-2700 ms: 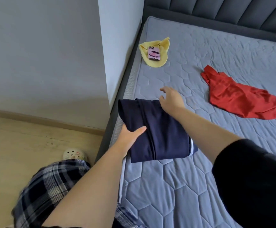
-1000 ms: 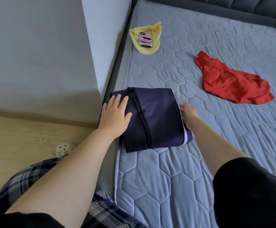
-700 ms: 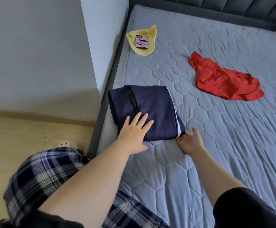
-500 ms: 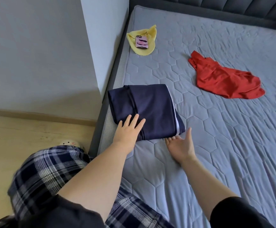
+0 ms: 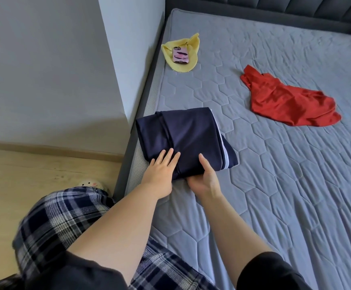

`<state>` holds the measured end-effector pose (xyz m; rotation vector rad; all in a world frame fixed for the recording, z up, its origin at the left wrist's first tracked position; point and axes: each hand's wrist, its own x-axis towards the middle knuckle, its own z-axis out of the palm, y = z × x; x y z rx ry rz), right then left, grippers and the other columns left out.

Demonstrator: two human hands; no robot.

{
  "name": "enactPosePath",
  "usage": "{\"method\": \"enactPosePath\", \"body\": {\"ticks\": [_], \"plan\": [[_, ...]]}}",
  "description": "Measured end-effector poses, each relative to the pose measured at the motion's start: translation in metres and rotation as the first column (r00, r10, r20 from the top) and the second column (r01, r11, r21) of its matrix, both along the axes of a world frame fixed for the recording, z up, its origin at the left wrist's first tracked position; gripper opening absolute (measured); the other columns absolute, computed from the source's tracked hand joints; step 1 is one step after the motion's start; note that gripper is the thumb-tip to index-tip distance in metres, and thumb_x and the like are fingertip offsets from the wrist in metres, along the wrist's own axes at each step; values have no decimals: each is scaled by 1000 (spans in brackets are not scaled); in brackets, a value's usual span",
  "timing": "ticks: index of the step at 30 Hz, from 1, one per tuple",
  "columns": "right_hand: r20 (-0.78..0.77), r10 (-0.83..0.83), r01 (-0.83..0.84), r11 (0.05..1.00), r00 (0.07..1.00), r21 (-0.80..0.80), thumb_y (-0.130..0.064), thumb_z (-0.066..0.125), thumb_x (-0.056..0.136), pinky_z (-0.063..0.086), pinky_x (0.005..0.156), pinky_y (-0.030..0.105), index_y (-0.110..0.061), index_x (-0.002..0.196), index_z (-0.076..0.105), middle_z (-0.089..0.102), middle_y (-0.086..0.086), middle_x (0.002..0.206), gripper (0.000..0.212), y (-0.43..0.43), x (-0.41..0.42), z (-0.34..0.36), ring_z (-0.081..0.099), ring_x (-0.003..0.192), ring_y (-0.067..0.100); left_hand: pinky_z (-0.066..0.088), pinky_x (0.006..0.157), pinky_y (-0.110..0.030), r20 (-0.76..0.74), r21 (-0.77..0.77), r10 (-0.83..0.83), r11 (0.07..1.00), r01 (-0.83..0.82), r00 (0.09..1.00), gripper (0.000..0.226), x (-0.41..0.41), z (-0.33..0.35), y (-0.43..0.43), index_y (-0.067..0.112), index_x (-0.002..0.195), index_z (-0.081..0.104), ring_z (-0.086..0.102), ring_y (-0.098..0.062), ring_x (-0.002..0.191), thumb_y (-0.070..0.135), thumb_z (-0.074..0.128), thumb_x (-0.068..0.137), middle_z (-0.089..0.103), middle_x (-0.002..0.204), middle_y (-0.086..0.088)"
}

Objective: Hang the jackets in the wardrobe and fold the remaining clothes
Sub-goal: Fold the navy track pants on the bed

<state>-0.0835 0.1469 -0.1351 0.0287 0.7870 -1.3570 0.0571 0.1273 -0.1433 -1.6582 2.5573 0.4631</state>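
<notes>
- Left hand (image 5: pixel 160 174) lay flat on the near left part of the folded navy garment (image 5: pixel 183 141), fingers straight and together, pressing down, gripping nothing. Risk: it was only pinning. If it lifted early, I'd expect the top layer to spring open.
- The navy bundle sat at the mattress's (image 5: pixel 275 206) left edge, near its front, its left side right at the edge beside the wall panel (image 5: pixel 116 59). Risk: any leftward shove could tip it off to the wooden floor (image 5: pixel 34 170).
- Right hand (image 5: pixel 205 181) was at the bundle's near edge, thumb on top, fingers tucked beneath and out of sight. It looked like a pinch on the near fold, though how tightly it was closed couldn't be told. Risk: a lift from that one edge would likely let the layers slide apart, and the white-trimmed layer sticking out at the right corner looked ready to slip loose first.
- Yellow cloth (image 5: pixel 180 53) with a phone (image 5: pixel 180 55) on top lay toward the mattress's far left corner, well apart from the bundle. Risk: pulling that cloth to fold it would drag the phone off with it.
- Red garment (image 5: pixel 287 103) lay crumpled mid-mattress toward the right, unfolded, untouched. Thin, slick-looking fabric, so I'd guess its folds won't hold well.
</notes>
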Motion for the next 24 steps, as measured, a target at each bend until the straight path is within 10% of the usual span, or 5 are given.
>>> {"method": "enactPosePath", "body": {"ticks": [15, 16, 19, 20, 24], "plan": [[-205, 96, -55, 978, 974, 199, -19, 49, 95, 47, 73, 33, -10, 81, 47, 52, 7, 90, 17, -49, 29, 151, 52, 71, 21, 29, 113, -38, -539, -219, 58, 954, -206, 840, 75, 22, 87, -12, 12, 150, 27, 29, -20, 141, 9, 63, 83, 27, 156, -4], [-320, 261, -220, 963, 911, 159, -21, 49, 95, 46, 72, 32, -11, 80, 50, 52, 6, 87, 18, -56, 34, 168, 51, 70, 19, 33, 111, -38, -554, -232, 55, 948, -217, 831, 74, 30, 97, -13, 14, 149, 30, 34, -20, 139, 10, 62, 83, 31, 154, -4], [-695, 717, -758, 418, -65, 502, -36, 70, 76, 46, 60, 23, -18, 63, 70, 59, -3, 64, 22, -62, 52, 219, 54, 55, 11, 46, 96, -32, -596, -229, 71, 940, -253, 800, 62, 53, 129, -8, 27, 143, 37, 51, -16, 122, 15, 58, 85, 50, 139, 5], [-685, 711, -753, 361, -159, 550, -35, 71, 76, 46, 56, 18, -19, 55, 70, 60, -5, 56, 26, -57, 60, 231, 54, 48, 10, 48, 86, -29, -602, -210, 99, 938, -277, 792, 57, 62, 142, -4, 34, 138, 40, 56, -15, 111, 20, 56, 86, 57, 130, 9], [-381, 442, -453, 889, 812, 64, -18, 38, 98, 54, 77, 30, -16, 22, 51, 50, -4, 30, 77, -53, 104, 225, 49, 28, 9, 46, 63, -30, -479, -155, 262, 914, -375, 838, 58, 106, 185, 10, 45, 127, 44, 61, -23, 88, 26, 43, 72, 68, 106, 7]]}}
